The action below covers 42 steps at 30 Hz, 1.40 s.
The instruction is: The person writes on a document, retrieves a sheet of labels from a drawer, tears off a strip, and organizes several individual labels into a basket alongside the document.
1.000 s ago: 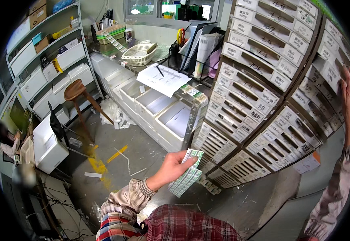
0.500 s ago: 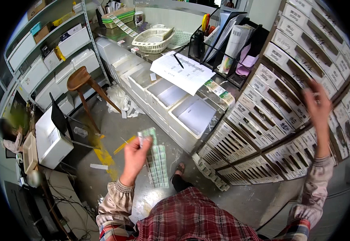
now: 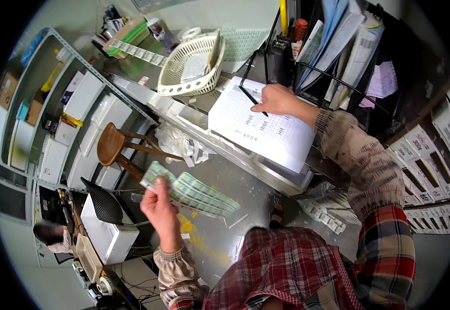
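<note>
My left hand (image 3: pixel 160 209) pinches green-and-white printed label sheets (image 3: pixel 204 195) between thumb and fingers, and their far ends fan out to the right above the floor. Over on the desk, my right hand (image 3: pixel 280 100) is closed with its fingertips on a black pen (image 3: pixel 249 95). That pen lies at a slant over a white printed sheet of paper (image 3: pixel 274 142), which hangs past the desk's front edge. The palm side of the right hand is hidden.
A cream plastic basket (image 3: pixel 165 77) stands behind the paper. To the right is a black wire file rack (image 3: pixel 338 85) with folders. White drawers (image 3: pixel 416 155) stand at far right. A wooden stool (image 3: pixel 112 144) and white shelving (image 3: pixel 54 103) are left; a person (image 3: pixel 54 240) sits at lower left.
My right hand has left the drawers on the right and come over the desk onto the pen. The label sheets have swung outward in my left hand. The view has turned.
</note>
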Tool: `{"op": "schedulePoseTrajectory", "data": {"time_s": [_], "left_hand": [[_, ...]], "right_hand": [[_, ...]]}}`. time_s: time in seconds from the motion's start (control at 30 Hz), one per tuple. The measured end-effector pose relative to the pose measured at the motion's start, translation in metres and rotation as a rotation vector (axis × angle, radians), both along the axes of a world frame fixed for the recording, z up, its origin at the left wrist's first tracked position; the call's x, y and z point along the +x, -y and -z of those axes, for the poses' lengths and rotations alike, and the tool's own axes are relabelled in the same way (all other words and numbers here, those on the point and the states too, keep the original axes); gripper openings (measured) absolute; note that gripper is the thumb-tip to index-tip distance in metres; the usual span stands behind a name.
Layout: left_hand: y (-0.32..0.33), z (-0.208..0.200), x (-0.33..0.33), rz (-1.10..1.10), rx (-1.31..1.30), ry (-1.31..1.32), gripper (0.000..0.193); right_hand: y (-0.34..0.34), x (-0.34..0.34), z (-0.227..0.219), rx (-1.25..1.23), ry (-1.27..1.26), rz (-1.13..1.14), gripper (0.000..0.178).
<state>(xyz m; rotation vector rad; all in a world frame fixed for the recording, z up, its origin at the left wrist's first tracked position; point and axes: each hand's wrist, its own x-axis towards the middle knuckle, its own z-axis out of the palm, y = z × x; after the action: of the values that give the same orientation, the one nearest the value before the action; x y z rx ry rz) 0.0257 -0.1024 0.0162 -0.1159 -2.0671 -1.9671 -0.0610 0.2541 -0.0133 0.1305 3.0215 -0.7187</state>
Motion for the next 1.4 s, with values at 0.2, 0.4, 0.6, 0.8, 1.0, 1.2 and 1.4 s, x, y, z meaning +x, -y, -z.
{"op": "schedulePoseTrajectory", "data": {"time_s": [0.2, 0.4, 0.6, 0.8, 1.0, 1.2, 1.4], "left_hand": [[-0.018, -0.081, -0.056, -0.315, 0.062, -0.417, 0.03], [-0.057, -0.07, -0.11, 0.322, -0.433, -1.116, 0.021], [-0.116, 0.029, -0.145, 0.767, -0.608, -1.459, 0.034], [-0.11, 0.077, -0.164, 0.951, -0.659, -1.388, 0.037], [-0.128, 0.074, -0.18, 0.985, -0.733, -1.136, 0.062], [-0.139, 0.097, -0.188, 0.954, -0.824, -0.997, 0.069], [-0.147, 0.106, -0.187, 0.877, -0.692, -0.975, 0.058]], "right_hand": [[-0.001, -0.033, 0.006, -0.258, 0.023, -0.055, 0.032], [-0.009, 0.042, -0.084, -0.471, -0.373, 0.206, 0.027], [0.017, 0.051, -0.097, -0.653, -0.625, 0.357, 0.01], [0.028, 0.018, -0.02, -1.051, -0.408, 0.362, 0.015], [0.033, -0.004, 0.03, -1.139, -0.364, 0.433, 0.009], [0.033, -0.006, 0.044, -0.878, -0.415, 0.407, 0.007], [0.033, -0.007, 0.049, -0.491, -0.546, 0.296, 0.007]]}}
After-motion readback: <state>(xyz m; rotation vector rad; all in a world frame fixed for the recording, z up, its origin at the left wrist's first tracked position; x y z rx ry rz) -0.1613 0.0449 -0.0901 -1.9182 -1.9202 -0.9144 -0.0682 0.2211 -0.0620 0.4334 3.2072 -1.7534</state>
